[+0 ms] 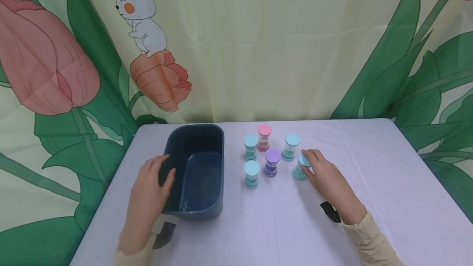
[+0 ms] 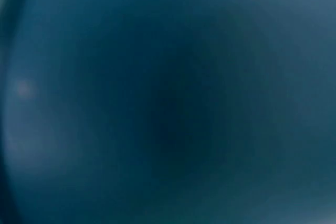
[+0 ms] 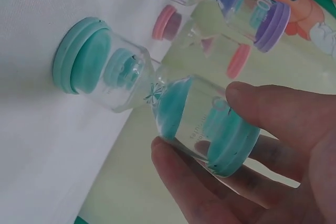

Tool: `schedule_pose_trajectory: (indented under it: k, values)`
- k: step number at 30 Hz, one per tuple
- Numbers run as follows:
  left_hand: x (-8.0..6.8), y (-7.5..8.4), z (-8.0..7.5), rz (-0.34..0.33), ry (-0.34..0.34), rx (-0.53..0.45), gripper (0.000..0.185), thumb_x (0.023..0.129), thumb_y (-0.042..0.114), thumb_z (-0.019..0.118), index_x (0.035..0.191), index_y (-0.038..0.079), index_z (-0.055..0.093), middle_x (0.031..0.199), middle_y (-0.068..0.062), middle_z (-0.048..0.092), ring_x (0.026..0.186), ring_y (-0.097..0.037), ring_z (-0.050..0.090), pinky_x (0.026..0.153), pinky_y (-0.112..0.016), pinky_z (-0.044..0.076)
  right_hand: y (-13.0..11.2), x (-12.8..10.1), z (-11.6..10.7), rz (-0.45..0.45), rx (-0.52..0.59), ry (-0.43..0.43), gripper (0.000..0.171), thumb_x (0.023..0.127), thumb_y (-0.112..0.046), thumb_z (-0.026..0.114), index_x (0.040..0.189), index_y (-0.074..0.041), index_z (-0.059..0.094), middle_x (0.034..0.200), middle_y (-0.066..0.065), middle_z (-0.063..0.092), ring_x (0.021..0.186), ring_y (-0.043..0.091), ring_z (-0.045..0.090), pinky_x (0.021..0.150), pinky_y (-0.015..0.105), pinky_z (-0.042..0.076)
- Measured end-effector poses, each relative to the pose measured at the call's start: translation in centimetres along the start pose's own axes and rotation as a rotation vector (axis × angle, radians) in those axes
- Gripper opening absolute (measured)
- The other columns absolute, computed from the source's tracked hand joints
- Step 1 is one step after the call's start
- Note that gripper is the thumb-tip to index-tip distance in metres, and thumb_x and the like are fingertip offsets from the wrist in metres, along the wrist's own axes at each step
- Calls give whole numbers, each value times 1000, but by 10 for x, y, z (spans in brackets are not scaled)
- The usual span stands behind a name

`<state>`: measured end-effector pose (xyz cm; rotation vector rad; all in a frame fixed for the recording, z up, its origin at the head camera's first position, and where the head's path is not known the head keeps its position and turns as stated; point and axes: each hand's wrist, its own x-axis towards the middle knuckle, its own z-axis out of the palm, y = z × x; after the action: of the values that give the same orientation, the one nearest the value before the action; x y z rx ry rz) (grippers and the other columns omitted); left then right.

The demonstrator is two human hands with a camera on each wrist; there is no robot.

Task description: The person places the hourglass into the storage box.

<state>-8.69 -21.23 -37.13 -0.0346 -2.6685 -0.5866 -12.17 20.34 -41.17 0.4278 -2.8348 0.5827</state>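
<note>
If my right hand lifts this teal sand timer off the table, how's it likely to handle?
The teal sand timer is probably light: small, clear-walled, part-filled with sand. Its narrow waist and thin walls look fragile if squeezed. Laid down, its round caps might let it roll. The right hand grips its top end.

Bin (image 1: 196, 171) left of hourglasses (image 1: 270, 162)
</note>
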Motion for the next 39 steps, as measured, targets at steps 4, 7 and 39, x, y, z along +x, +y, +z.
schedule_pose_trajectory:
  k: [4,7,39]
  values:
    - [2,-6,0,-41,-23,-17,43,93,13,68,131,0,56,132,-23,55,119,-40,56,98,-57,50,2,0,2,-19,19,25,50,89,-6,72,133,6,51,123,22,57,102,37,66,86,50,57]
    - [5,-7,-2,-97,-71,-42,44,94,15,66,134,0,53,134,-24,53,116,-42,59,94,-56,53,3,0,2,-34,35,41,49,88,-5,73,132,6,52,121,20,57,100,36,67,85,49,58]
    - [13,-40,-8,-199,-212,-306,41,95,8,58,136,6,55,124,-23,65,110,-40,66,87,-52,57,-6,7,-27,-130,104,135,52,77,-1,82,124,-2,60,114,12,62,97,32,68,80,50,59]
